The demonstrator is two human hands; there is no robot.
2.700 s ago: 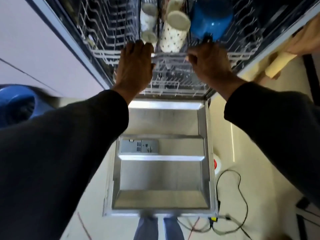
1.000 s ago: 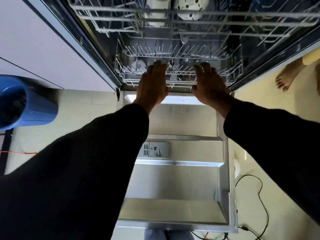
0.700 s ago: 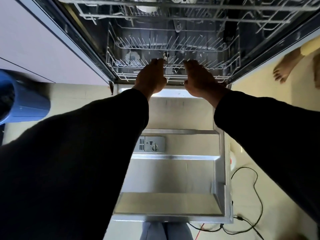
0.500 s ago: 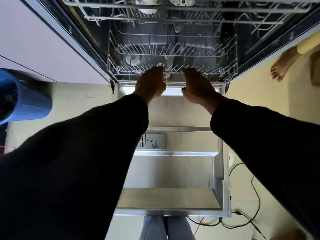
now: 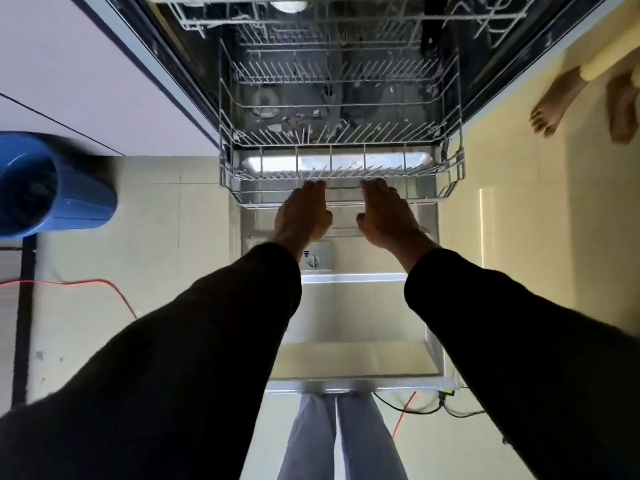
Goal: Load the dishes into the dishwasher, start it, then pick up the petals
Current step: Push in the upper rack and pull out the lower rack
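The dishwasher stands open, its door [image 5: 353, 313] folded down flat in front of me. The wire lower rack [image 5: 458, 161] is slid partway out over the door, and I see only bare tines in it. My left hand [image 5: 303, 214] and my right hand [image 5: 384, 214] grip the rack's front rail side by side, fingers hooked over the wire. The upper rack [image 5: 346, 19] sits pushed in above, with a white dish [image 5: 287, 5] just showing at the top edge.
A blue bin [image 5: 52, 188] stands on the floor at the left beside the cabinet front. A red cable [image 5: 86, 282] and dark cables [image 5: 415, 408] lie on the floor near the door. Another person's bare feet [image 5: 554, 105] are at the right. The detergent dispenser [image 5: 317, 259] is on the door.
Both hands dropped from the upper rack to the lower rack's front rail. The lower rack has slid out toward me over the door; the upper rack is pushed in.
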